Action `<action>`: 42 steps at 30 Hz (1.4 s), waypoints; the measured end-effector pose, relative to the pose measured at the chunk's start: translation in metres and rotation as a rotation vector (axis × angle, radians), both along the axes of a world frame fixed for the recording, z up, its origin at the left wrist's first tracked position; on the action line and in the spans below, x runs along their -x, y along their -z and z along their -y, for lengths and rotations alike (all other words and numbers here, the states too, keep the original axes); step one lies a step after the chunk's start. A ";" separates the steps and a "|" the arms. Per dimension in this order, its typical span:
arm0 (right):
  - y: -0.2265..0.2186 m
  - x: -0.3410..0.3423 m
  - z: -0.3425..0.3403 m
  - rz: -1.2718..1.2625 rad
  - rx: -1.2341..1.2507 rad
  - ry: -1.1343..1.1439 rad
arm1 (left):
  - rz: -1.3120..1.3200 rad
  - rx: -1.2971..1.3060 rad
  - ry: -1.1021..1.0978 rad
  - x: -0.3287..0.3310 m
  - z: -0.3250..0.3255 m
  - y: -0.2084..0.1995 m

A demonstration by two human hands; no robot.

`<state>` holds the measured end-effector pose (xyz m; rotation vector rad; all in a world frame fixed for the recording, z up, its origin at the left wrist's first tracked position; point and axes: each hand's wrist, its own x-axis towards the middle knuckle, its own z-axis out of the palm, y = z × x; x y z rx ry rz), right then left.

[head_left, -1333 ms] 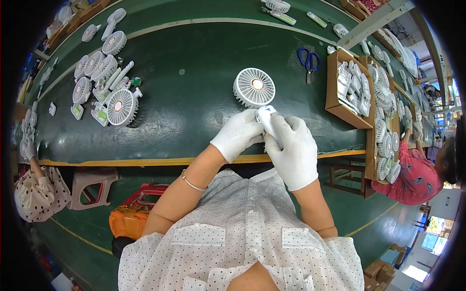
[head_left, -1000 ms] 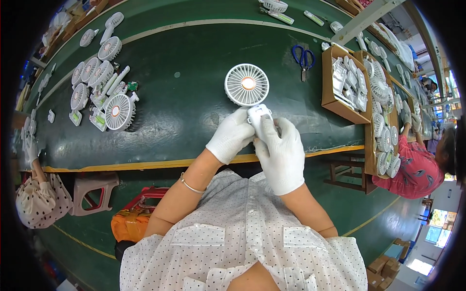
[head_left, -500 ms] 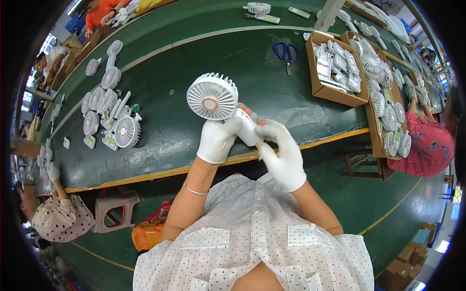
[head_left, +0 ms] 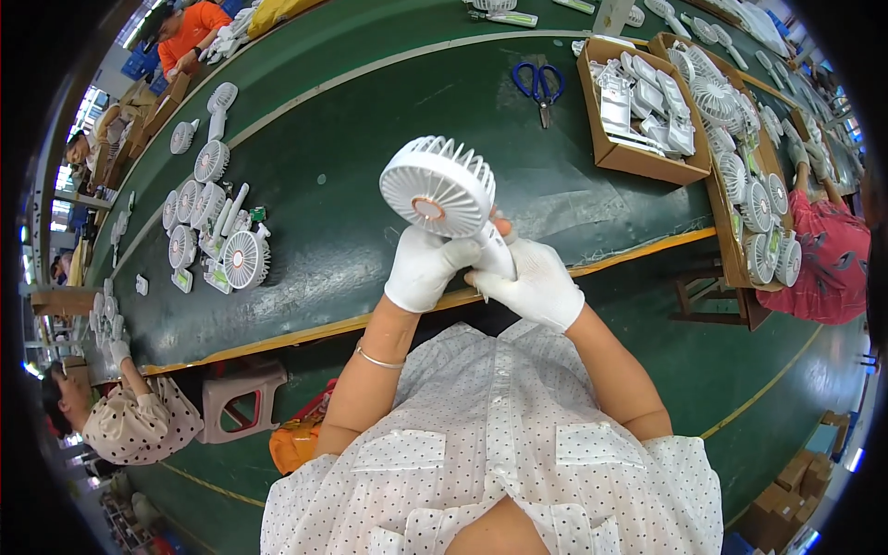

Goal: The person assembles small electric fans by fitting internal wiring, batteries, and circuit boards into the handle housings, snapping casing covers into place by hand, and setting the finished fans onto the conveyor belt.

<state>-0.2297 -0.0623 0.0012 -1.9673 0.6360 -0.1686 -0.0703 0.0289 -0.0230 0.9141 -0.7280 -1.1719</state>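
Note:
A white handheld fan (head_left: 435,190) with a round ribbed cage and an orange ring at its hub is held up over the table's near edge. My left hand (head_left: 427,268), in a white glove with bare fingertips, grips it just below the head. Around the lower part of the handle closes my right hand (head_left: 535,285), gloved the same way, its thumb lying across the near side. Both hands are closed on the fan. The glove and handle hide some of the right fingers.
Several fan heads and handle parts (head_left: 208,217) lie to the left on the green table (head_left: 324,231). Blue-handled scissors (head_left: 539,92) rest at the far middle. On the right stand a cardboard box (head_left: 647,166) of white casings and another with fans (head_left: 754,199). Co-workers sit on both sides.
The fan has tilted and shifted right, showing more of its side ribs. My right hand has closed more fully around the handle. The whole view has turned slightly.

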 end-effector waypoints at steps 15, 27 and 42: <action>0.010 0.013 0.002 0.341 -1.110 -0.108 | -0.188 -0.065 0.150 -0.003 -0.005 0.000; 0.028 -0.027 -0.017 0.153 0.169 0.057 | 0.237 -0.249 0.005 0.010 -0.005 -0.021; 0.011 -0.009 0.017 0.245 -1.127 -0.030 | 0.319 -0.274 -0.128 0.012 -0.009 -0.007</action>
